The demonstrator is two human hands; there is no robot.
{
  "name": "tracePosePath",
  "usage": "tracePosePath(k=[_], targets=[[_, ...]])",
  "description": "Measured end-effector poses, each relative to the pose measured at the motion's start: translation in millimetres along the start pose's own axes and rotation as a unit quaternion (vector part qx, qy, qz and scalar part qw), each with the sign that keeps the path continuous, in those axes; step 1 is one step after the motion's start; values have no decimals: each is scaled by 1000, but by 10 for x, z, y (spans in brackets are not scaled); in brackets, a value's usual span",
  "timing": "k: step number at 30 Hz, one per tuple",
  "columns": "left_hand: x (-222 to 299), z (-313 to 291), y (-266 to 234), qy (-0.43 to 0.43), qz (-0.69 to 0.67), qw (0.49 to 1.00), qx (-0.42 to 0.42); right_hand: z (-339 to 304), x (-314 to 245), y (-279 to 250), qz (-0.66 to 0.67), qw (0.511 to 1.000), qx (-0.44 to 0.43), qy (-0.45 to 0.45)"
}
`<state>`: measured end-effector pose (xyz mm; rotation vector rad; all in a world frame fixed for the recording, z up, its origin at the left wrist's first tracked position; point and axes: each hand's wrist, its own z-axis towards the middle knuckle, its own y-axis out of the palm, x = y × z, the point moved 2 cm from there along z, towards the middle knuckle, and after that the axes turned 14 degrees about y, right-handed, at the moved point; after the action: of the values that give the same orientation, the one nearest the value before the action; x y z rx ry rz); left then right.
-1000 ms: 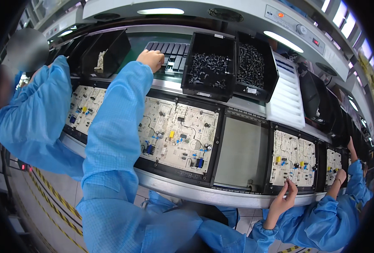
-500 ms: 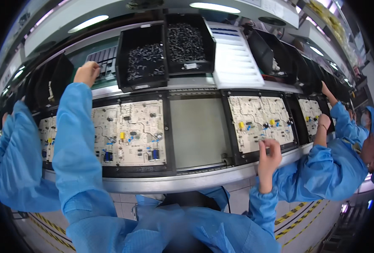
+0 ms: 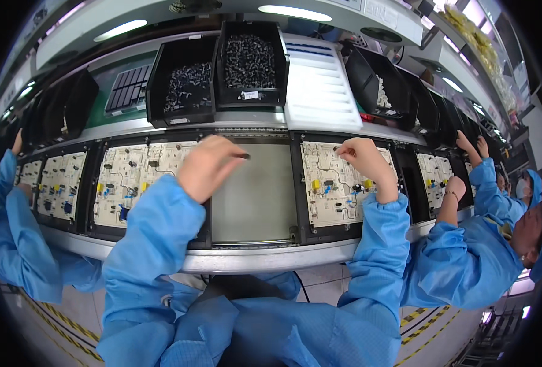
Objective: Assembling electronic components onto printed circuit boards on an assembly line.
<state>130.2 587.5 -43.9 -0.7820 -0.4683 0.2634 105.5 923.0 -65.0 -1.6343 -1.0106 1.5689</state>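
Note:
My left hand (image 3: 213, 168) is over the right part of a populated circuit board (image 3: 113, 208), its fingers pinching a small black electronic component (image 3: 245, 156). The component juts out above the bare panel (image 3: 252, 202) between two boards. My right hand (image 3: 370, 160) hovers at the upper part of another circuit board (image 3: 329, 208), thumb and fingertips pressed together near its far left corner. Whatever those fingertips hold is too small to make out. Yellow, blue and black parts stand on both boards, which lie in black frames.
Behind the boards stand two black bins (image 3: 217, 105) of small dark parts, a slotted tray (image 3: 127, 90) of black pieces and a white foam tray (image 3: 323, 98). More black bins (image 3: 381, 79) are farther right. Co-workers in blue sleeves (image 3: 460, 257) work on both sides.
My left hand has come from the slotted tray toward the bare panel, carrying the black component. My right hand has moved from the board's near edge to its far left part. The view has shifted.

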Motion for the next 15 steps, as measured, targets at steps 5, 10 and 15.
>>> tracePosePath(k=[5,10,15], targets=[[124,434,581,3,-69,996,-62,-38,260,10,23,999,16,-36],[106,721,926,-89,-121,985,-88,21,203,14,-12,997,36,-61],[92,828,1196,-153,-157,969,-111,13,284,-5,39,999,1,-33]])
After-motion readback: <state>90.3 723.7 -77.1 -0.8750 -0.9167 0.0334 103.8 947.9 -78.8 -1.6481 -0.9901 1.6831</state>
